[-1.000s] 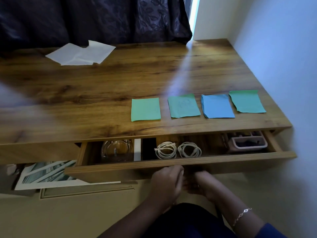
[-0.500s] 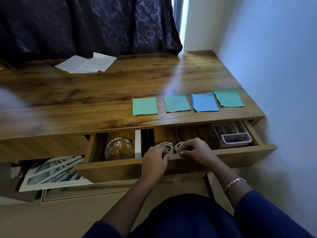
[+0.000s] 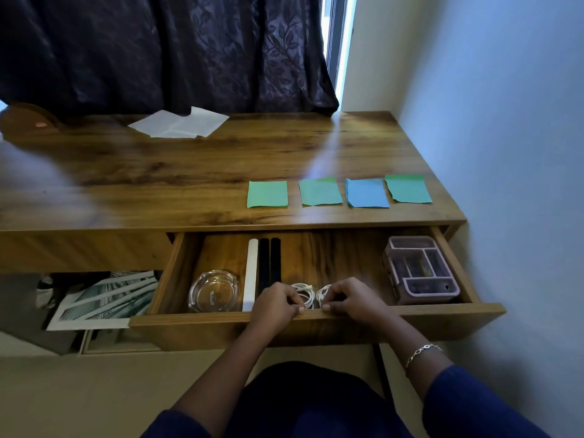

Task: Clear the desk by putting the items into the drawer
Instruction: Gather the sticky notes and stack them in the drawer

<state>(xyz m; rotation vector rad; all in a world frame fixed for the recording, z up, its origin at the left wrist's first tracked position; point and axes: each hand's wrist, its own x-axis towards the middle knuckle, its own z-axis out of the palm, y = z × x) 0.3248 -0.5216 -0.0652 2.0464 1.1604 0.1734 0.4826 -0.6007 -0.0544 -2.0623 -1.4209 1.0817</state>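
Note:
The wooden drawer stands pulled far out under the desk. My left hand and my right hand both grip its front edge, fingers curled over the top, thumbs on the rim. Near the desk's front edge lie several paper slips in a row: a green one, a second green one, a blue stack and a third green one. White sheets lie at the back of the desk.
Inside the drawer are a glass ashtray, a white strip beside two black strips, coiled white cables and a pink divided organiser. A wall runs along the right. Framed pictures lie on the floor at left.
My hands rose from under the drawer front onto its top edge, and the drawer has slid much further out, showing its contents.

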